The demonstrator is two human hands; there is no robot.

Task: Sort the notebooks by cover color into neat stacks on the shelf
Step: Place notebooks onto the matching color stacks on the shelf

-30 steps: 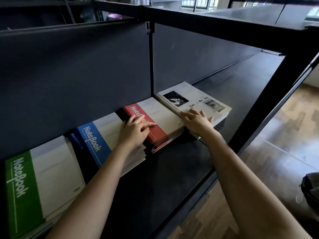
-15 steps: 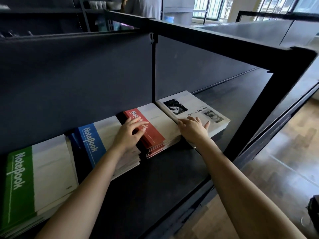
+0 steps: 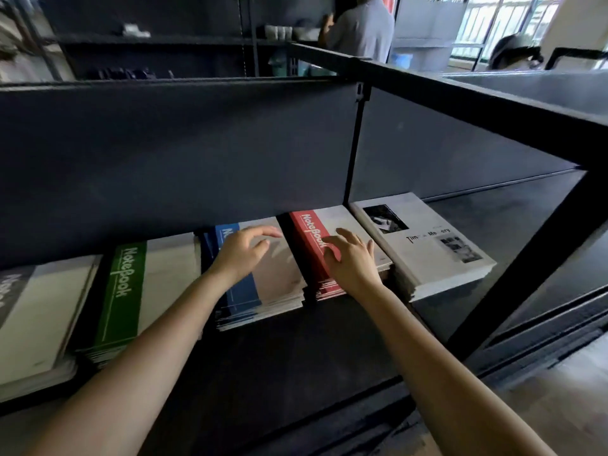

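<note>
On a dark shelf (image 3: 279, 357), notebook stacks (image 3: 125, 284) line the back edge. The left hand (image 3: 241, 255), fingers (image 3: 266, 231) loosely spread and empty, is over the blue stack (image 3: 245, 292); the right hand (image 3: 352, 261) rests spread fingers on the red stack (image 3: 307, 232). A sideways push could fan their loose edges.

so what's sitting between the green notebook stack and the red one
The blue notebook stack lies between the green stack and the red stack, with the left hand over it, as the head view shows.
</note>
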